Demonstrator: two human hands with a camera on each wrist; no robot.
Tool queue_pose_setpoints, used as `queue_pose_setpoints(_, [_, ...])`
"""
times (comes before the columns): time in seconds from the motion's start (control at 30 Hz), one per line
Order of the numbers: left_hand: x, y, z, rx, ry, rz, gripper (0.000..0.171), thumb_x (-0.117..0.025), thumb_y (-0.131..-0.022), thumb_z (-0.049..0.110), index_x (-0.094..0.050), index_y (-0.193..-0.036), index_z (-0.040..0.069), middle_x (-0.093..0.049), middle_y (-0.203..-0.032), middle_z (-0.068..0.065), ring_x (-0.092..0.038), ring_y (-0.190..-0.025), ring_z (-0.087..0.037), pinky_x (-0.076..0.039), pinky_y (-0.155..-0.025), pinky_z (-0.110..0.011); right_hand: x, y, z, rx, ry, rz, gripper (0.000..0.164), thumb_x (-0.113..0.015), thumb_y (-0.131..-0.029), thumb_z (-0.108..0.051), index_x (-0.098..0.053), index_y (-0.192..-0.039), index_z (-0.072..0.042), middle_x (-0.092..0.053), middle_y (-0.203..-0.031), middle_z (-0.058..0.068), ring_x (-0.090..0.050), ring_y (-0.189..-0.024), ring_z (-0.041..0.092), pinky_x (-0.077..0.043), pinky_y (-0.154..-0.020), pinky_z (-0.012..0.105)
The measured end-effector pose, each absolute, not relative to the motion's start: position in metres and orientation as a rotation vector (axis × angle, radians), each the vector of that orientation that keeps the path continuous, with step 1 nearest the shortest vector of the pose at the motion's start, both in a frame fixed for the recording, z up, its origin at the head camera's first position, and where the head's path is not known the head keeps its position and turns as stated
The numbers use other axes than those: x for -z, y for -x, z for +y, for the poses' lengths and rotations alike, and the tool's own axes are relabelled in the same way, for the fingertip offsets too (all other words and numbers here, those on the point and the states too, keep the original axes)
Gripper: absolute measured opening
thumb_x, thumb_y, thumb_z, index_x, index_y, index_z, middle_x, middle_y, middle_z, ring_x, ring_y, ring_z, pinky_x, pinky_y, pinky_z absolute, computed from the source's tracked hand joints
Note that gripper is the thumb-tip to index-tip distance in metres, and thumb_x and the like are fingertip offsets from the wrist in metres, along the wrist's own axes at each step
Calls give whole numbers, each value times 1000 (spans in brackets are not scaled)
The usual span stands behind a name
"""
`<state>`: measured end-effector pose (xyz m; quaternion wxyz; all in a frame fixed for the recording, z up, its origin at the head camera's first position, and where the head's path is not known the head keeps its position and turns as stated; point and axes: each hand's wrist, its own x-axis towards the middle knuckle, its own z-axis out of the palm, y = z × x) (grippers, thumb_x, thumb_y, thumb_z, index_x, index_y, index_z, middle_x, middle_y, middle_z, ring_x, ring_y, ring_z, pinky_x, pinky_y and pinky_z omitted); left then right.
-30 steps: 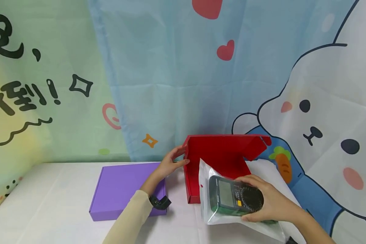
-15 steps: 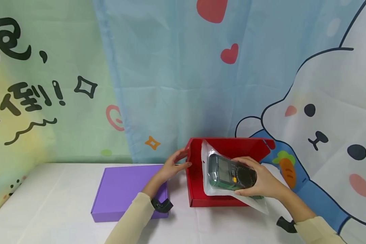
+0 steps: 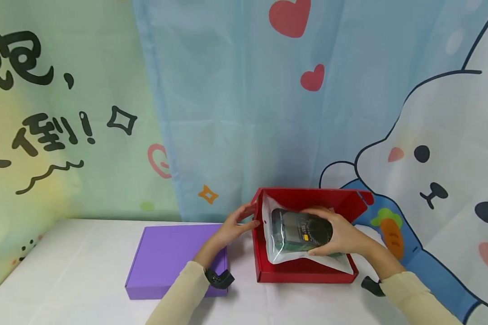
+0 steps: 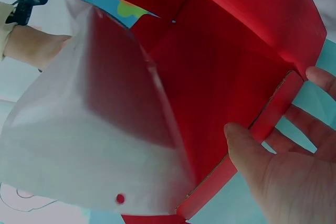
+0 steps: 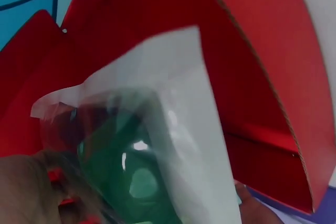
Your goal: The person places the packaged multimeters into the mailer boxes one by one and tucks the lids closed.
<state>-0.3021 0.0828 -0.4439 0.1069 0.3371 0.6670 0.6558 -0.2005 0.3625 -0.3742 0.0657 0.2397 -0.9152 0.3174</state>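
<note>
A red cardboard box (image 3: 302, 276) stands with its lid raised at the back. My left hand (image 3: 235, 229) grips the box's left wall; in the left wrist view its thumb (image 4: 245, 153) lies over the rim and its fingers are outside. My right hand (image 3: 337, 231) holds a dark green multimeter (image 3: 286, 228), sealed in a clear plastic bag (image 3: 270, 243), by its dial end. The bagged meter is tilted over the box's opening, its screen facing up. In the right wrist view the green casing (image 5: 126, 166) shows through the plastic.
A closed purple box (image 3: 171, 257) lies on the white-covered table (image 3: 81, 271), left of the red one, with my left forearm across its corner. Behind hangs a printed curtain (image 3: 236, 113) with a cartoon animal on the right.
My right hand has carried the bagged multimeter left and back, from the red box's front right to over its opening. The left hand keeps its grip on the wall.
</note>
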Motion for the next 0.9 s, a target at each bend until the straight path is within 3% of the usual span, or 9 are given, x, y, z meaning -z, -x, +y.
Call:
queue_pose_setpoints(0.27, [459,292,83,-1903,-1002,1900,54,-55,-91,-1,-33,-140,-2,-37,-143,-25,-33,-134,-38,-42,-102,-43,406,204,367,-1059,-769,-2781,81,-87,-58,-27,-49,-129,-18,-49,-126,4,-37,-110,-2,-52,-81,26])
queue_pose_setpoints(0.47, [458,292,83,-1889,-983,1910,55,-54,-91,-2,-33,-141,1,-36,-145,-21,-32,-135,-36,-42,-102,-44,420,206,372,-1048,-775,-2814,79,-86,-61,-30,-48,-129,-19,-50,-125,2,-38,-110,-2,-50,-83,27])
queue_pose_setpoints(0.67, [437,285,78,-1866,-1015,1926,54,-53,-90,-5,-32,-140,-4,-35,-143,-26,-31,-134,-42,-38,-104,-51,429,212,375,-1037,-761,-2861,77,-85,-62,-32,-49,-128,-16,-51,-123,1,-38,-109,-3,-50,-86,32])
queue_pose_setpoints(0.77, [431,286,78,-1852,-1065,1944,53,-52,-90,-5,-31,-139,-6,-36,-142,-28,-32,-133,-44,-35,-104,-56,430,217,375,-1039,-744,-2900,77,-84,-62,-35,-49,-128,-15,-51,-124,2,-38,-110,1,-48,-88,40])
queue_pose_setpoints(0.9, [437,298,79,-1855,-1118,1963,54,-53,-90,-3,-31,-140,-4,-38,-141,-27,-33,-133,-41,-35,-104,-56,427,225,374,-1060,-746,-2958,77,-83,-63,-34,-48,-128,-12,-50,-124,7,-41,-114,19,-46,-88,50])
